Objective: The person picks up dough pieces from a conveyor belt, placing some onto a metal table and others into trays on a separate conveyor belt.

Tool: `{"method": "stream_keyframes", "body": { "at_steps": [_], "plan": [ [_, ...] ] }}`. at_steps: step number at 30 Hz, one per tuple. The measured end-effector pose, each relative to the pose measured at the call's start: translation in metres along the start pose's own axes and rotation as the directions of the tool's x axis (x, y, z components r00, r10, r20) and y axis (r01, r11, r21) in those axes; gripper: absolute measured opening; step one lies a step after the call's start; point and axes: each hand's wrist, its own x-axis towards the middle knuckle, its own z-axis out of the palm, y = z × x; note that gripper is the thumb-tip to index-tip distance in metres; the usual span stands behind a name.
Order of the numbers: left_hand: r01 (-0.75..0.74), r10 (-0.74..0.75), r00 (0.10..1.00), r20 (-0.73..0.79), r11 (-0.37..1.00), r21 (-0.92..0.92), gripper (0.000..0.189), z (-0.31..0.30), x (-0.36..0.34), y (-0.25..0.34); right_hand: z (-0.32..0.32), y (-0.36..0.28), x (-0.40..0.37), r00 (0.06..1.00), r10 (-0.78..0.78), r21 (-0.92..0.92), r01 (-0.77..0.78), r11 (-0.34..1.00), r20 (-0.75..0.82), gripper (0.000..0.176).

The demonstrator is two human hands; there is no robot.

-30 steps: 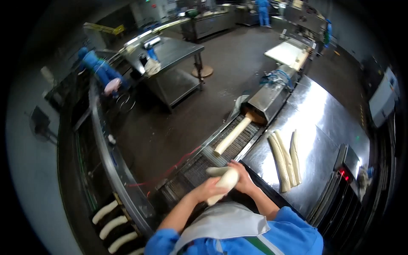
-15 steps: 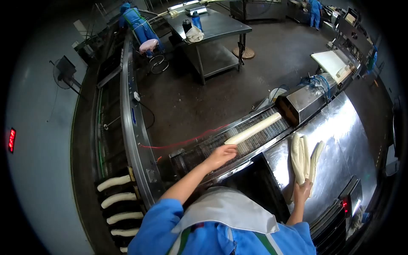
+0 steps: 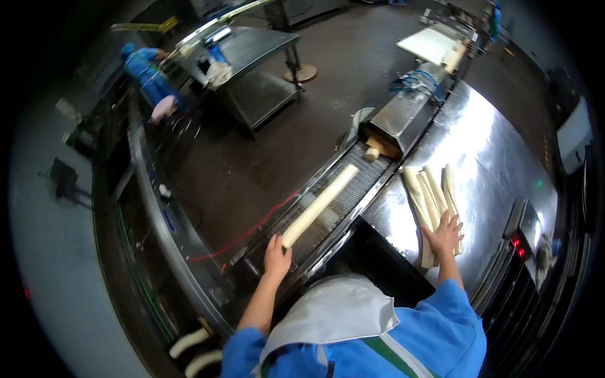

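Observation:
A long pale dough roll [image 3: 321,205] lies along the mesh conveyor belt [image 3: 368,170]. My left hand [image 3: 276,258] is closed round its near end. On the steel table to the right, several dough strips [image 3: 417,195] lie side by side. My right hand [image 3: 445,235] rests over their near part, fingers spread and palm down. The end of another dough roll [image 3: 372,154] pokes out from under the metal housing [image 3: 402,113] at the belt's far end.
The steel table [image 3: 482,157] runs along the belt's right side. Dark slotted trays [image 3: 507,283] stand at lower right, and curved dough pieces [image 3: 189,341] lie at lower left. A red cord [image 3: 246,236] hangs left of the belt. A co-worker [image 3: 148,75] stands at upper left.
The dough roll has come nearer along the belt with my left hand at its end. A second roll end has appeared. My right hand has opened over the strips, and the view has turned.

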Motion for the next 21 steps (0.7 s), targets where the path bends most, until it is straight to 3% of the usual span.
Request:
{"method": "stream_keyframes", "body": {
  "at_steps": [2,8,11,16,21],
  "plan": [
    [0.104,-0.1,0.987,0.123,0.994,-0.031,0.056,-0.001,0.002,-0.007,0.002,0.013,0.027,0.997,0.017,0.069,-0.012,0.998,-0.071,0.107],
    [0.013,-0.015,0.993,0.118,1.0,0.017,0.056,0.006,0.005,0.006,0.0,0.003,0.024,0.997,-0.007,0.097,0.014,0.995,-0.073,0.104],
    [-0.016,0.017,0.99,0.139,1.0,-0.008,0.054,0.014,0.001,0.016,0.024,0.013,-0.002,0.962,-0.221,0.084,0.236,0.968,-0.16,0.103],
    [-0.1,0.098,0.981,0.17,0.995,0.001,0.061,0.012,-0.018,0.017,0.044,0.024,-0.037,0.934,-0.28,0.073,0.302,0.95,-0.221,0.093],
    [-0.004,0.009,0.985,0.173,1.0,-0.029,0.063,0.002,-0.068,-0.006,0.057,0.034,-0.055,0.834,-0.421,-0.031,0.439,0.898,-0.356,0.079]
  ]
}}
